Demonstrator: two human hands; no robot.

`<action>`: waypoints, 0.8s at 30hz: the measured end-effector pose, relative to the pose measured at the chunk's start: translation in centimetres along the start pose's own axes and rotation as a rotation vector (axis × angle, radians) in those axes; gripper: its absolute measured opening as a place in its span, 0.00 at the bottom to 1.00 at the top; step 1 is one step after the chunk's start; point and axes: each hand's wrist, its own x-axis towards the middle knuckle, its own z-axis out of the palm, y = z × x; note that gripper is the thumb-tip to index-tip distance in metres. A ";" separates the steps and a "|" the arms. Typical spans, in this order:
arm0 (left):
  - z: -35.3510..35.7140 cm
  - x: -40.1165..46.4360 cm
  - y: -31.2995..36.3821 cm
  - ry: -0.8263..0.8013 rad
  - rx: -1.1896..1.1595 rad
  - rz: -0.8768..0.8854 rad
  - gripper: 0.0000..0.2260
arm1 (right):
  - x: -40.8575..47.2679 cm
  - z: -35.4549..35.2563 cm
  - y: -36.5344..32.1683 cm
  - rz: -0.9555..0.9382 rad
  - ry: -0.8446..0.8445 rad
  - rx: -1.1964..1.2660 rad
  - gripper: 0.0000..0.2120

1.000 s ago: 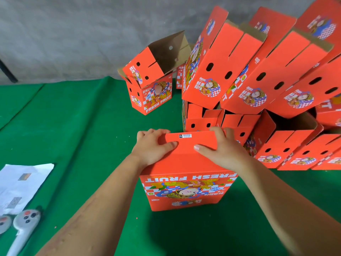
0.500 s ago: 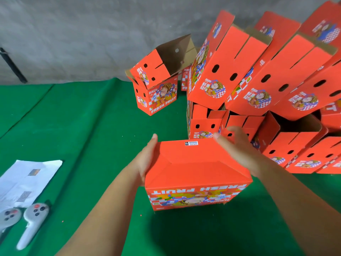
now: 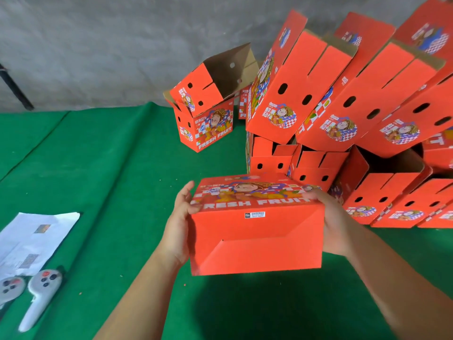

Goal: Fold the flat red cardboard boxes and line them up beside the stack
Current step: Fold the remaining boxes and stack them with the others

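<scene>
A folded red cardboard box (image 3: 257, 236) hangs above the green table, its closed bottom with a barcode label turned toward me and its "FRESH FRUIT" side facing up. My left hand (image 3: 180, 224) holds its left side, thumb on the upper edge. My right hand (image 3: 331, 224) grips its right side, fingers over the printed face. Behind it rises a pile of folded red boxes (image 3: 343, 106), several tilted on top of others. One open folded box (image 3: 208, 111) stands alone to the pile's left.
A green cloth covers the table (image 3: 110, 180). White papers (image 3: 31, 239) lie at the left edge, with two grey handheld controllers (image 3: 41, 293) in front of them. A grey wall stands behind, and a dark pole (image 3: 14, 87) leans at the far left.
The box rested upside down on the table with both hands pressing its bottom flaps. I have since lifted it and tipped it, so its bottom faces me and the printed side faces up.
</scene>
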 end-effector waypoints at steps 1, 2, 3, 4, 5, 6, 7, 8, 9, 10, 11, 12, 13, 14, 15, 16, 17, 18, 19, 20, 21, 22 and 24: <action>-0.5 0.1 -0.5 0.041 -0.013 -0.072 0.35 | 0.3 -0.1 0.6 0.002 -0.004 0.007 0.22; -1.0 0.2 -1.1 0.080 -0.007 -0.150 0.33 | 0.5 -0.1 1.1 -0.003 0.009 0.012 0.22; -1.5 0.4 -1.4 0.104 0.022 -0.253 0.27 | 0.9 -0.2 1.5 -0.005 0.027 0.008 0.22; -1.9 0.6 -1.5 0.092 0.077 -0.383 0.21 | 1.2 -0.2 2.0 0.001 0.036 -0.003 0.24; -2.2 0.9 -1.4 0.043 0.156 -0.503 0.20 | 1.5 -0.4 2.5 0.009 0.035 -0.010 0.26; -2.5 1.4 -1.3 -0.032 0.242 -0.598 0.23 | 1.8 -0.6 2.8 0.015 0.027 -0.015 0.27; -2.7 1.9 -1.3 -0.112 0.341 -0.669 0.26 | 2.0 -0.9 2.9 0.018 0.016 -0.020 0.28; -2.8 2.5 -1.2 -0.165 0.448 -0.715 0.28 | 2.0 -1.2 3.1 0.021 0.002 -0.018 0.27; -2.6 3.0 -1.1 -0.185 0.530 -0.740 0.29 | 2.1 -1.6 3.1 0.029 -0.003 -0.011 0.27; -2.3 3.3 -1.1 -0.184 0.580 -0.746 0.29 | 2.2 -2.0 3.0 0.042 0.001 -0.002 0.27; -2.1 3.6 -1.1 -0.169 0.609 -0.740 0.29 | 2.4 -2.2 2.8 0.057 0.007 0.009 0.27; -2.1 3.7 -1.2 -0.156 0.623 -0.726 0.27 | 2.6 -2.3 2.6 0.072 0.018 0.017 0.28; -2.1 3.9 -1.3 -0.155 0.634 -0.711 0.26 | 3.0 -2.2 2.4 0.086 0.036 0.012 0.28; -2.3 3.9 -1.4 -0.165 0.640 -0.692 0.24 | 3.3 -2.0 2.2 0.091 0.065 -0.013 0.30; -2.5 3.7 -1.6 -0.167 0.635 -0.664 0.25 | 3.5 -1.7 2.1 0.089 0.088 -0.057 0.30; -2.8 3.6 -2.1 -0.136 0.608 -0.626 0.28 | 3.6 -1.2 2.2 0.097 0.104 -0.115 0.31; -3.1 3.4 -2.9 -0.078 0.548 -0.562 0.30 | 3.6 -0.6 2.4 0.118 0.121 -0.187 0.33; -3.0 3.1 -3.6 -0.008 0.474 -0.484 0.32 | 3.6 -0.1 2.9 0.121 0.163 -0.257 0.35; -2.9 2.7 -4.3 0.052 0.404 -0.403 0.32 | 3.9 0.2 3.5 0.075 0.237 -0.311 0.38; -2.9 2.5 -5.0 0.092 0.354 -0.322 0.32 | 4.1 0.4 4.0 -0.022 0.320 -0.351 0.43; -2.9 2.3 -5.5 0.118 0.323 -0.251 0.32 | 4.2 0.6 4.2 -0.111 0.346 -0.362 0.47; -3.0 2.1 -5.7 0.130 0.305 -0.192 0.33 | 4.1 0.9 4.2 -0.165 0.309 -0.334 0.47; -3.5 1.9 -6.0 0.131 0.339 -0.075 0.34 | 3.7 1.3 3.7 -0.180 0.175 -0.234 0.37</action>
